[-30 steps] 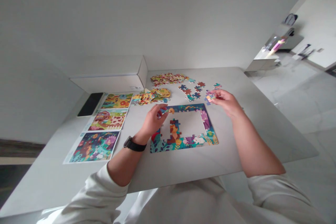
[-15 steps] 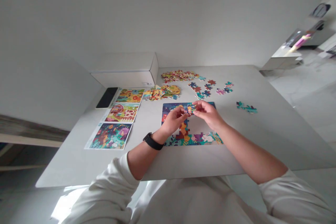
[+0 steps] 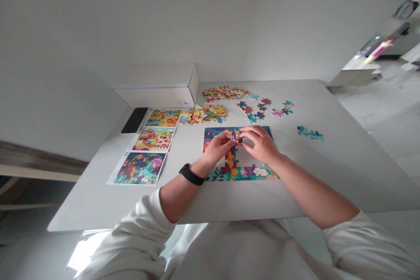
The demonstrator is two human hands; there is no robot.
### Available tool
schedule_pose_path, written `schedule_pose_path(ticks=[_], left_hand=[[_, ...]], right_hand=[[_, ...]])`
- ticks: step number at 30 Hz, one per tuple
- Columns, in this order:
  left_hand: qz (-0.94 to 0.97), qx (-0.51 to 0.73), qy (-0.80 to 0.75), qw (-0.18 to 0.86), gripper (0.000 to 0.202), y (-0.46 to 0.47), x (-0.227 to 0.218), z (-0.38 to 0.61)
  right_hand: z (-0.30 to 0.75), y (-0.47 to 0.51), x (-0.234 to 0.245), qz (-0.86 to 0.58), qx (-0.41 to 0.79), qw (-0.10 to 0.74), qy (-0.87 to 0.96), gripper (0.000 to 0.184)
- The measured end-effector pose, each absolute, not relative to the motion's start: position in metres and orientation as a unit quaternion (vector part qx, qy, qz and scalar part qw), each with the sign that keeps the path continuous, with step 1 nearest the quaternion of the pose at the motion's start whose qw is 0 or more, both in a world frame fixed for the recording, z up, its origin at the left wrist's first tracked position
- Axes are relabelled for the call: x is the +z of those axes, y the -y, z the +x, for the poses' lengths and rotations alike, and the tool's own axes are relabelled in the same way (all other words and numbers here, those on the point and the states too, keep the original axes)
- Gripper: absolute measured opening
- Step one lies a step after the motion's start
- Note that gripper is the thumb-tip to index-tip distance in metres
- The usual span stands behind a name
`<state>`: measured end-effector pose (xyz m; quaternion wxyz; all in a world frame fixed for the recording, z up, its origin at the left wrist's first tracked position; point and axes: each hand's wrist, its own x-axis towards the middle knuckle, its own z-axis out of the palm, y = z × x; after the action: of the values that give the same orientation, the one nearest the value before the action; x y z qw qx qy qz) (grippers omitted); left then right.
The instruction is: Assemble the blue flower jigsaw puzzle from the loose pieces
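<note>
A partly built jigsaw puzzle lies on the white table, its colourful border joined and its middle bare. My left hand, with a black watch on the wrist, and my right hand meet over the puzzle's upper edge. Both pinch small puzzle pieces held between their fingertips, just above the puzzle's top row.
Loose pieces and two heaps of pieces lie beyond the puzzle. A joined teal bit sits to the right. Three picture cards, a black phone and a white box are on the left.
My right hand came from the loose pieces at the right to the puzzle's top edge with a piece. Both hands now meet there and have sunk slightly lower.
</note>
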<state>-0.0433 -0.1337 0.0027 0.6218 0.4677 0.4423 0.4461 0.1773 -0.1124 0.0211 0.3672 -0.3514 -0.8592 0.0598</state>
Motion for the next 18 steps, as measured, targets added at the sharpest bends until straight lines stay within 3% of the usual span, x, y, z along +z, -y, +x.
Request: schedule_pose_path(ticks=[6, 18], left_hand=[[0.491, 0.475, -0.490, 0.542, 0.043, 0.134, 0.007, -0.049], [0.556, 0.479, -0.496, 0.465, 0.034, 0.131, -0.002, -0.051]], right_hand=[[0.204, 0.096, 0.019, -0.436, 0.092, 0.369, 0.816, 0.024], [0.191, 0.094, -0.006, -0.431, 0.120, 0.223, 0.866, 0.029]])
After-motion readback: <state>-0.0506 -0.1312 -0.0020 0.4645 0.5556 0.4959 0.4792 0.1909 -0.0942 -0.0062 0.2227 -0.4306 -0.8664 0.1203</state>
